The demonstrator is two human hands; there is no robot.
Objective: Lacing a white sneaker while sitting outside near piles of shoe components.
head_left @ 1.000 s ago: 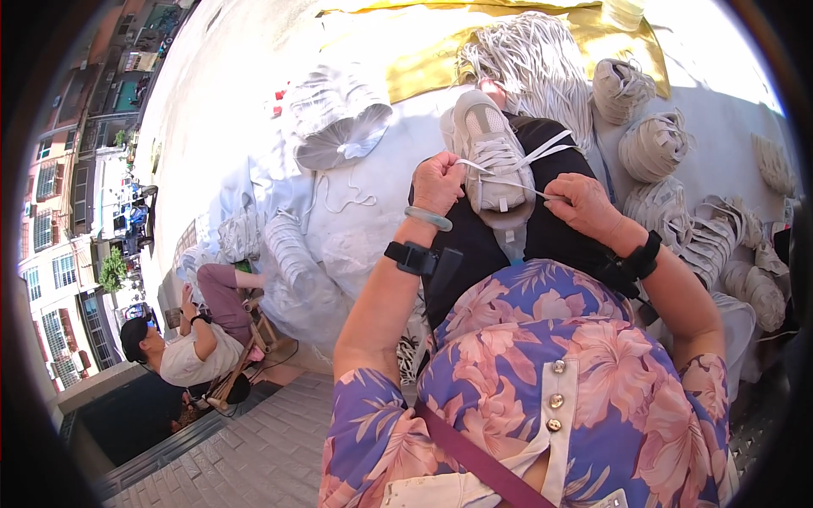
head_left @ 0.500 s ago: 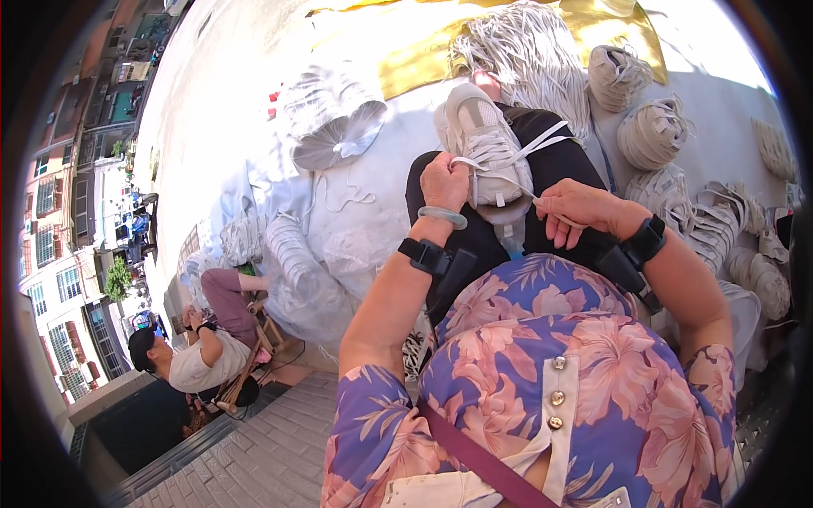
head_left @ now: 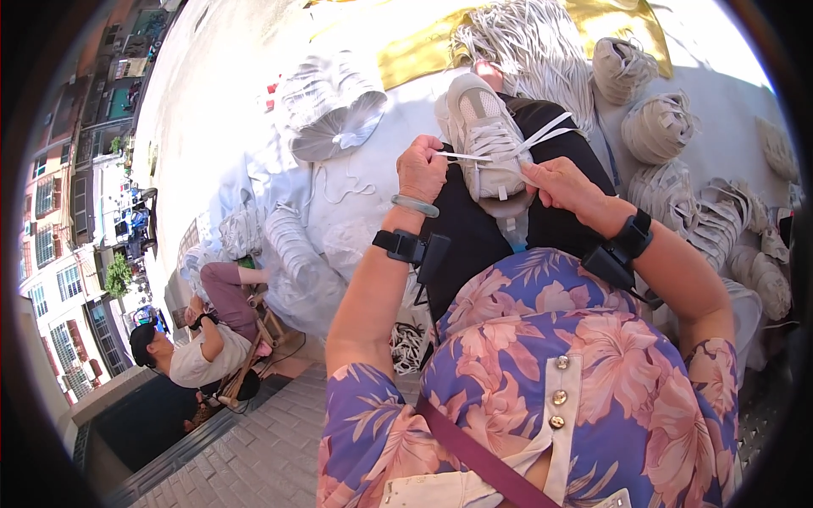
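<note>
A white and beige sneaker point(head_left: 491, 144) rests on my lap, toe pointing away from me, its laces partly threaded. My left hand point(head_left: 422, 169) is closed on a flat white shoelace point(head_left: 461, 156), which stretches taut to the left from the shoe's eyelets. On the other side my right hand point(head_left: 566, 184) pinches at the shoe's right edge near the upper eyelets; whether lace or shoe edge is between its fingers I cannot make out. Loose lace ends point(head_left: 542, 135) stick out to the right of the shoe over my dark trousers.
A large heap of white laces point(head_left: 529, 59) lies ahead on a yellow sheet point(head_left: 423, 55). Bundled sneakers point(head_left: 660, 127) stand along the right. Plastic-wrapped bundles point(head_left: 292, 245) and a clear bag point(head_left: 334, 110) lie to the left. A co-worker point(head_left: 207, 347) sits on a wooden chair at far left.
My left hand has moved left and slightly up, drawing the lace out straight. My right hand has shifted up and in against the shoe's side.
</note>
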